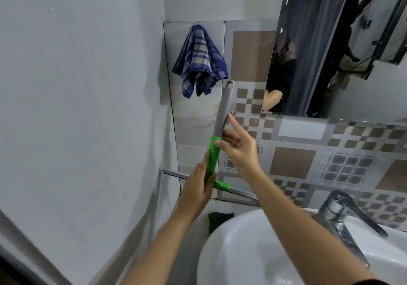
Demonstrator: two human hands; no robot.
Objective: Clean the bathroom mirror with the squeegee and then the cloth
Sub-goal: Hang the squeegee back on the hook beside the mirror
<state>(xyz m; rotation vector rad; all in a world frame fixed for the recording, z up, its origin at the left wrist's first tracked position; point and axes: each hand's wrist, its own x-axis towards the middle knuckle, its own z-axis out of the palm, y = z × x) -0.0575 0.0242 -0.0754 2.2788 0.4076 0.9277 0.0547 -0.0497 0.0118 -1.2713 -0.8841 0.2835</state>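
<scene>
The squeegee [222, 112], grey handle above a green neck and a long blade at the bottom, hangs upright against the tiled wall left of the mirror [330, 49]. My left hand [199, 185] grips its green neck near the blade. My right hand [240, 146] touches the handle where grey meets green, index finger stretched up along it, other fingers loosely curled. A blue plaid cloth [199, 62] hangs on the wall above and left of the handle's top. The mirror shows a reflected arm and a curtain.
A white washbasin [253, 251] with a chrome tap [343, 216] sits at the lower right, under my right forearm. A plain grey wall [77, 108] closes in on the left. A dark sponge-like object [220, 217] lies beside the basin.
</scene>
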